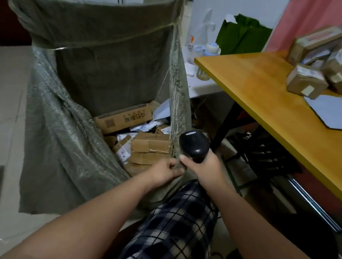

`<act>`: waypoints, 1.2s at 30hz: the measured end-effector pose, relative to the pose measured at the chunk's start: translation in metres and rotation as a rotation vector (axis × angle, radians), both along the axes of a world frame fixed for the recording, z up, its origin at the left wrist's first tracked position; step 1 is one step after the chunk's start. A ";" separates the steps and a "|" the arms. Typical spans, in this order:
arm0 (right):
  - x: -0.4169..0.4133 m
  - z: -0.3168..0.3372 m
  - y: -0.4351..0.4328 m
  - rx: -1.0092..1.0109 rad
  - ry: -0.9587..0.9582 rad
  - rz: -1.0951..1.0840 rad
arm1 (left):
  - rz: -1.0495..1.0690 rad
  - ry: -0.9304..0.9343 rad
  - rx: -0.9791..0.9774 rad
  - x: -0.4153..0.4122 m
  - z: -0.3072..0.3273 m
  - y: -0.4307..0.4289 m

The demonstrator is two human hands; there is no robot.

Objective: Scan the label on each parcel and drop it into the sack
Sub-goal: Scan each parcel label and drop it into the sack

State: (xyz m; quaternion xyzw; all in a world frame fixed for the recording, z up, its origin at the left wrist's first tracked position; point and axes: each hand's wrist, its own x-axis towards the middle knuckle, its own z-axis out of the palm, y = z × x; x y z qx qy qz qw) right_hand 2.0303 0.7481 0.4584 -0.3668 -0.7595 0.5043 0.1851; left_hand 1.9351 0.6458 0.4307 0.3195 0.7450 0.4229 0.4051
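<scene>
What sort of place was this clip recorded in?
Probably a small parcel-handling room, perhaps a back office: a big woven sack holding boxed parcels, more parcels stacked on a wooden table, and a barcode scanner in the right hand.

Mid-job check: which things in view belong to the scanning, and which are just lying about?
Job: barcode scanner in the right hand; sack, its edge gripped by the left hand; parcels in the sack; boxed parcels on the wooden table.
Lying about: green bag; pale blue bottle.

Dim, soft indoor light; glare on the table (261,79); blurred, wide-angle-bent edges.
</scene>
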 end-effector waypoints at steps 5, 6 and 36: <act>-0.024 -0.005 0.001 0.077 -0.086 0.006 | -0.112 0.158 0.127 -0.007 0.003 -0.025; -0.030 -0.005 0.000 0.084 -0.114 0.015 | -0.097 0.158 0.093 -0.011 0.008 -0.033; 0.024 0.055 0.029 0.131 0.049 -0.112 | -0.209 1.316 -0.148 -0.023 0.102 -0.033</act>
